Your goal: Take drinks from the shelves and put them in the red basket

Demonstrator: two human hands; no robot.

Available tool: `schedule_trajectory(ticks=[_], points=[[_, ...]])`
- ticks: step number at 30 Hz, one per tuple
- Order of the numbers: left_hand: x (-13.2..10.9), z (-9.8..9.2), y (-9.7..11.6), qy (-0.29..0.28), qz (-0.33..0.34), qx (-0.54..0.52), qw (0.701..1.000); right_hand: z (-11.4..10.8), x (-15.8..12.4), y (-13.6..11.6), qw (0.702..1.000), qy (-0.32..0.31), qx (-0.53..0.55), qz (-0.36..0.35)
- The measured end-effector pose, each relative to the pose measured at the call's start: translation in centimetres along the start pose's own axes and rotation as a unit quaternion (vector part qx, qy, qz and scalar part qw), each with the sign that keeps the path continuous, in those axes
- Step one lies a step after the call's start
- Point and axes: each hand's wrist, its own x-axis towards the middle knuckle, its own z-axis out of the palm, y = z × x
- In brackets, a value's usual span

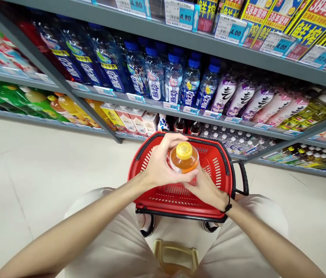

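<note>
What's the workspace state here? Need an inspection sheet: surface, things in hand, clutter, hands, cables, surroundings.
Surface: pale tiled floor; red basket in front of the person's knees.
Things in hand: orange bottle with yellow cap, held over the basket.
Clutter: nothing seen.
Hands: left hand wraps the bottle's side; right hand supports it from below.
Cables: nothing seen.
Surroundings: shelves of drink bottles with price tags; yellow stool between the legs.

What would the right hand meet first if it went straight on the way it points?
The orange bottle, which the right hand holds; the left hand grips it. Beyond, probably the far rim of the red basket.
</note>
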Motion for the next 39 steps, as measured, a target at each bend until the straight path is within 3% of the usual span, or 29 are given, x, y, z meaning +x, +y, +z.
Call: schedule_trajectory(ticks=[4, 8, 12, 15, 19, 24, 26, 31, 39], points=[[0.5, 0.3, -0.4, 0.051, -0.045, -0.077, 0.995, -0.5, 0.0, -0.8, 1.0, -0.022, 0.007, -0.018], [1.7, 0.5, -1.2, 0.144, -0.17, -0.183, 0.957, -0.7, 0.0, -1.4, 0.986, -0.055, 0.159, 0.003], [2.7, 0.3, -1.9, 0.184, -0.294, -0.29, 0.892, -0.8, -0.1, -1.7, 0.907, -0.109, 0.399, 0.086], [3.2, -0.1, -2.1, 0.178, -0.346, -0.334, 0.859, -1.1, 0.0, -1.9, 0.872, -0.116, 0.46, 0.125], [3.4, -0.5, -2.2, 0.167, -0.343, -0.338, 0.86, -1.3, 0.3, -2.1, 0.847, -0.132, 0.503, 0.108], [3.6, -0.7, -2.2, 0.152, -0.349, -0.362, 0.851, -0.5, 0.1, -1.9, 0.77, -0.192, 0.598, 0.111], [3.6, -0.8, -2.3, 0.152, -0.349, -0.373, 0.846, -0.2, -0.1, -1.7, 0.77, -0.171, 0.606, 0.103], [3.6, -1.2, -2.6, 0.154, -0.321, -0.379, 0.854, -0.3, -0.4, -1.9, 0.809, -0.084, 0.577, 0.078], [3.8, -1.6, -2.5, 0.161, -0.321, -0.362, 0.86, -0.6, -0.5, -2.9, 0.866, -0.042, 0.494, 0.069]])
